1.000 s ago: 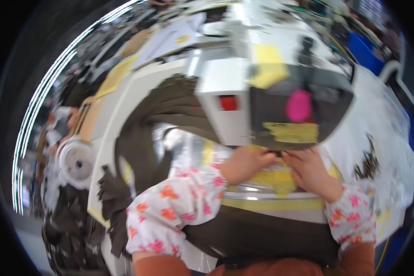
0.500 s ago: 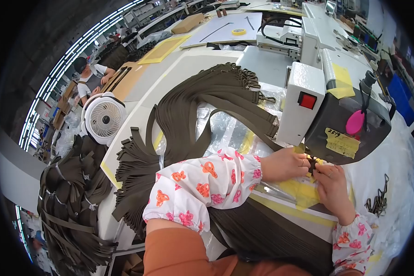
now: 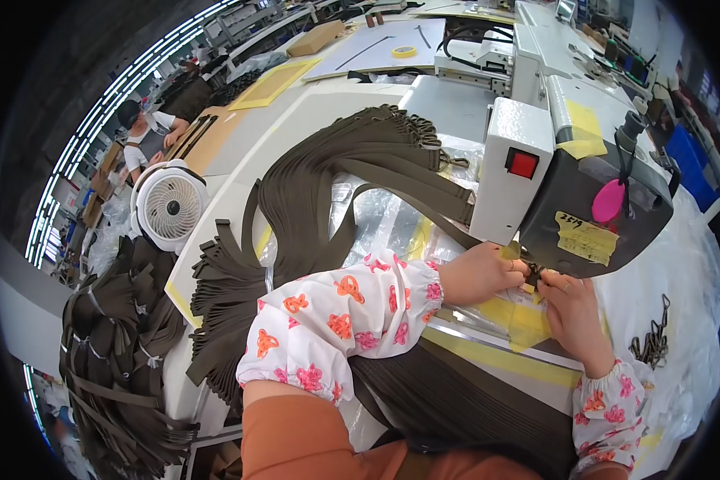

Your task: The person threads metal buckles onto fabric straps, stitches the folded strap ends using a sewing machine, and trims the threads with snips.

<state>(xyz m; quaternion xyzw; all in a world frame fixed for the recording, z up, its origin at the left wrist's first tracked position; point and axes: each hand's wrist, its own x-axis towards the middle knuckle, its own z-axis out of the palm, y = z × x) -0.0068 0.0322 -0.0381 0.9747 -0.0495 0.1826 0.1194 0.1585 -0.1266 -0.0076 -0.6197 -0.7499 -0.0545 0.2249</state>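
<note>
The fan (image 3: 170,206) stands left of the strap bundle (image 3: 304,180); metal hooks (image 3: 654,340) lie right of the machine head (image 3: 596,200).

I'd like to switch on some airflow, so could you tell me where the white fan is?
The white fan stands at the left in the head view, just above the tied bundles of dark straps.

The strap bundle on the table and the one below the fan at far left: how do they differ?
The table bundle sweeps in a fairly neat curve; the left bundle looks folded and jumbled. The table bundle shows metal clips at its far end; on the left bundle I can't make any out. Both are dark olive-brown.
</note>
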